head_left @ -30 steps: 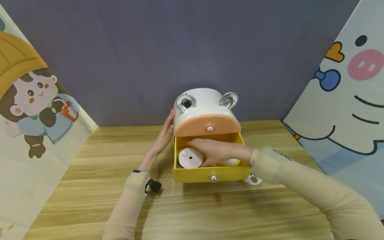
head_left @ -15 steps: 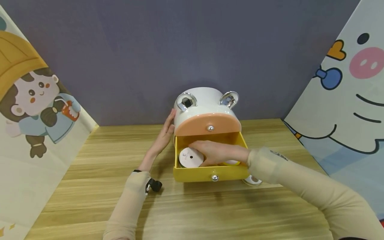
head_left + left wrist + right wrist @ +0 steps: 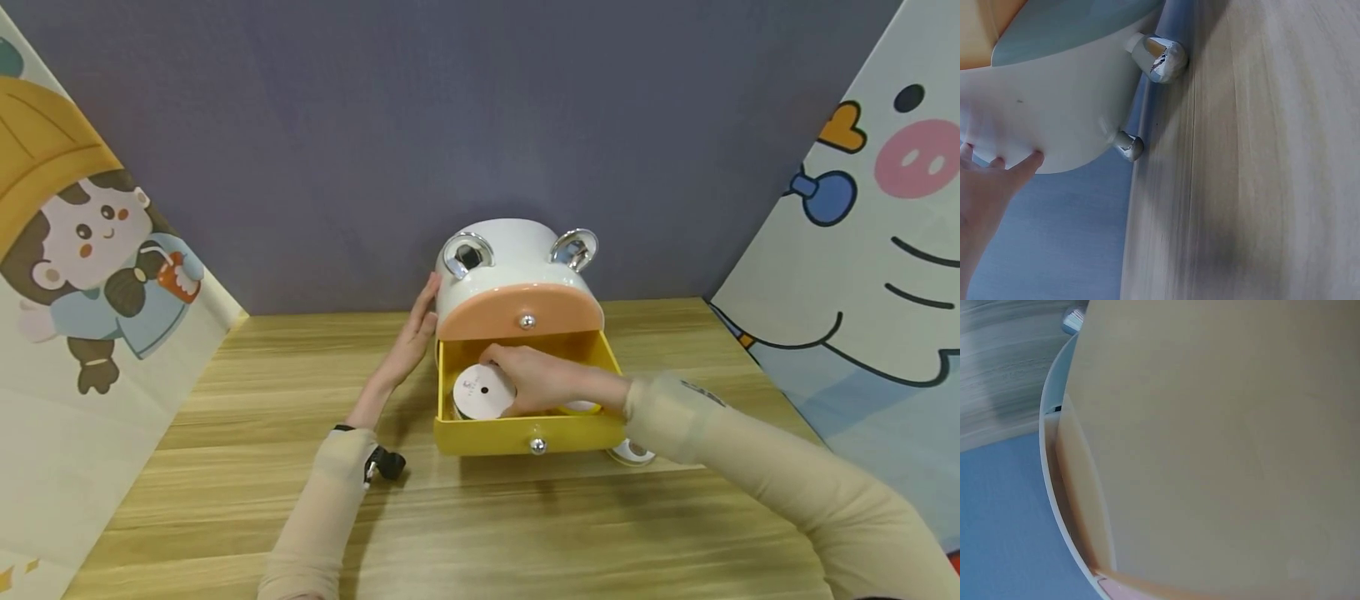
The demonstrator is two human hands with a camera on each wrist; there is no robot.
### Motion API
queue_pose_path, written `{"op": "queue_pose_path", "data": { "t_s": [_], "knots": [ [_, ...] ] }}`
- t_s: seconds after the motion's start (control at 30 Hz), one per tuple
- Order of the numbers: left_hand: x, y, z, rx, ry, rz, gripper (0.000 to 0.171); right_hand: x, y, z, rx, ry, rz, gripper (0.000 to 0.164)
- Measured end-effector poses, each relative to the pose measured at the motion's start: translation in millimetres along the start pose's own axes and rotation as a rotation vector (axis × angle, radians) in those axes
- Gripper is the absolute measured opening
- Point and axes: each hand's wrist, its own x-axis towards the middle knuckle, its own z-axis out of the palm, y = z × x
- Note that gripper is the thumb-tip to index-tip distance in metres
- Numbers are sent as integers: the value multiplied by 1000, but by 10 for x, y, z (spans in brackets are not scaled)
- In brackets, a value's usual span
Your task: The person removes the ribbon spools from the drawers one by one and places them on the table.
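In the head view, a white storage box (image 3: 510, 242) with silver ears has its yellow lower drawer (image 3: 487, 439) pulled out. My right hand (image 3: 546, 379) reaches into that drawer and grips a white spool (image 3: 478, 400), round and flat-faced with a small dark centre hole. The spool's face is tilted up, and most of its side is hidden. My left hand (image 3: 408, 348) rests with extended fingers on the box's left side; the left wrist view shows its fingertips (image 3: 1036, 157) against the white shell. A drawer side wall (image 3: 1210, 456) fills most of the right wrist view, hiding my right hand.
A white disc with a yellow rim (image 3: 581, 407) lies in the drawer under my right wrist. On the wooden table (image 3: 525, 533), a round white item (image 3: 632, 452) shows partly beneath the drawer's right corner. A grey wall (image 3: 337, 167) stands behind the box, with cartoon panels at both sides.
The white spool has shifted slightly right and up within the drawer, with my right hand's fingers closing on its edge. My left hand stays on the box.
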Motion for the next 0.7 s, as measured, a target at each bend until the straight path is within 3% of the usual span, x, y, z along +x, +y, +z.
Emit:
{"op": "queue_pose_path", "data": {
  "t_s": [0.7],
  "knots": [
    [-1, 1, 3, -13, -5, -2, 55, -294, -148, -321, 33, 151, -62, 69]
  ]
}}
